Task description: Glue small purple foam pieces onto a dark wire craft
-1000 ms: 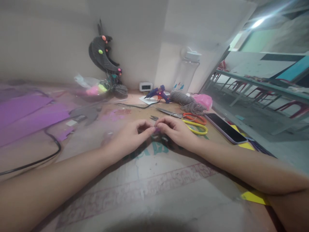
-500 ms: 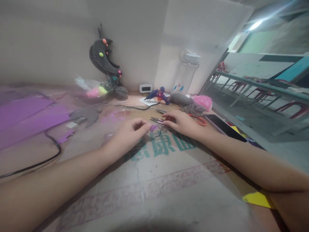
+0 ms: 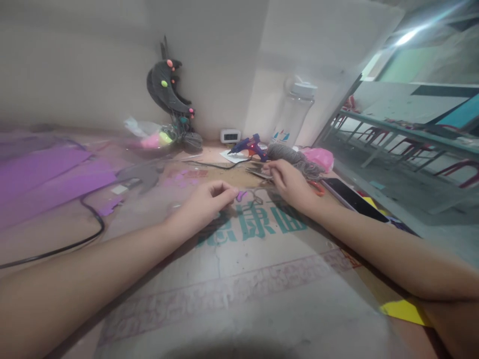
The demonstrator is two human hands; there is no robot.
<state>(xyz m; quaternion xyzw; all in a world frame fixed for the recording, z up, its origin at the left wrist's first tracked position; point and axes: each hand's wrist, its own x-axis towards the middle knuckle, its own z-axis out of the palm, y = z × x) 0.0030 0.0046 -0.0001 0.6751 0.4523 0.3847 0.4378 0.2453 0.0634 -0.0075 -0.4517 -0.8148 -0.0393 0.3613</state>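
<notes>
My left hand (image 3: 209, 202) is closed in a pinch on a small purple piece (image 3: 241, 196) of thin sheet material, its curled end poking out past the fingertips. My right hand (image 3: 290, 187) has curled fingers around the handle end of small metal scissors (image 3: 258, 173), low over the table; blur hides the exact grip. Orange-handled scissors (image 3: 317, 188) lie partly under that hand. A thin loop of grey yarn (image 3: 257, 198) rests between the two hands on the printed, clear-covered tabletop (image 3: 239, 279).
A glue gun (image 3: 249, 146), clock (image 3: 230, 135), grey yarn (image 3: 288, 155) and bottle (image 3: 294, 112) stand at the back. A dark crescent ornament (image 3: 160, 89) is by the wall. Purple sheets (image 3: 56, 174) and a black cable (image 3: 101, 224) lie left, a phone (image 3: 354, 199) right.
My right hand has moved away from my left hand, back toward the yarn, and the small scissors have shifted back with it. The left hand keeps the purple piece. The view has shifted slightly.
</notes>
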